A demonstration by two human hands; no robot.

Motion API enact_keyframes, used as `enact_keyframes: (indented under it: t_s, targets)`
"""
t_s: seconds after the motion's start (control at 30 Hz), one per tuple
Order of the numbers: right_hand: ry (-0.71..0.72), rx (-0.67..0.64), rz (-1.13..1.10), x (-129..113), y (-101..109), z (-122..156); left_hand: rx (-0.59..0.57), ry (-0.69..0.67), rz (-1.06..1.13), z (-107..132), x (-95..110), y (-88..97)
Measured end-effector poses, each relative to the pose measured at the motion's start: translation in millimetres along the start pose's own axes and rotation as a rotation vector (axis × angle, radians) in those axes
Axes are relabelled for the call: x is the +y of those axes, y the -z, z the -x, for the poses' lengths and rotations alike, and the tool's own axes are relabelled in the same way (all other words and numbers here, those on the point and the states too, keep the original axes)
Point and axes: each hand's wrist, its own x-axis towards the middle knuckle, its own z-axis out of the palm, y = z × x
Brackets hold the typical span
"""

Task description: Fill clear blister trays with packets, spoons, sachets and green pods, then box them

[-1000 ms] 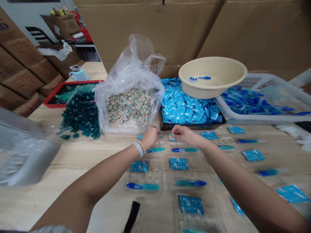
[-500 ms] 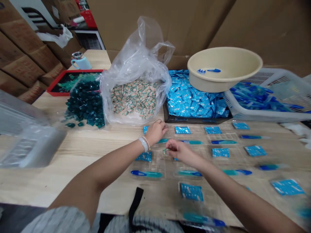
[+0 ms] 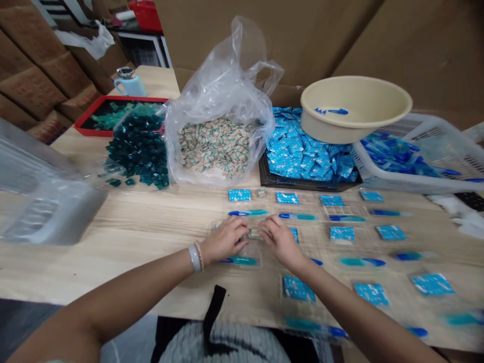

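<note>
My left hand (image 3: 225, 241) and my right hand (image 3: 280, 241) rest on a transparent plastic blister tray (image 3: 242, 250), one on each side of a small tan-and-green sachet (image 3: 254, 233). The sachet lies in the tray between my fingertips. A blue-and-teal toothbrush (image 3: 239, 261) lies just below my left hand. Rows of blue sachets, such as one (image 3: 239, 195), and toothbrushes, such as one (image 3: 247, 213), lie in more transparent trays around my hands. My fingers partly hide the tray beneath them.
Behind the rows stand a plastic bag (image 3: 227, 65) of tan sachets, a dark teal sachet pile (image 3: 138, 146), a black tray (image 3: 287, 182) of blue sachets, a beige basin (image 3: 355, 108) and a white basket (image 3: 438, 141) of toothbrushes. Stacked transparent trays (image 3: 49, 196) lie at left.
My hands have come together over the tray. The small sachet, pinched by my right hand before, now lies between them. The whole view has shifted slightly upward and to the right.
</note>
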Motion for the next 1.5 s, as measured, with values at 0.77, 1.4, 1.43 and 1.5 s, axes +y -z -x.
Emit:
enact_keyframes:
  t_s: [0.77, 1.4, 1.43, 1.5]
  targets:
    - [-0.137, -0.276, 0.4, -28.4, 4.8, -13.1, 0.01, 0.018, 0.067, -4.8, -0.4, -5.2]
    - [0.047, -0.176, -0.053, -8.7, -1.3, -11.5, 0.015, -0.012, 0.08, -2.7, -1.7, -6.1]
    - [0.042, -0.16, -0.016, -8.3, -1.6, -10.8, 0.018, -0.013, 0.077, -2.6, -1.6, -5.9]
    - [0.012, -0.135, 0.05, -6.5, 0.3, -8.7, 0.025, -0.011, 0.073, -2.3, -1.1, -5.4]
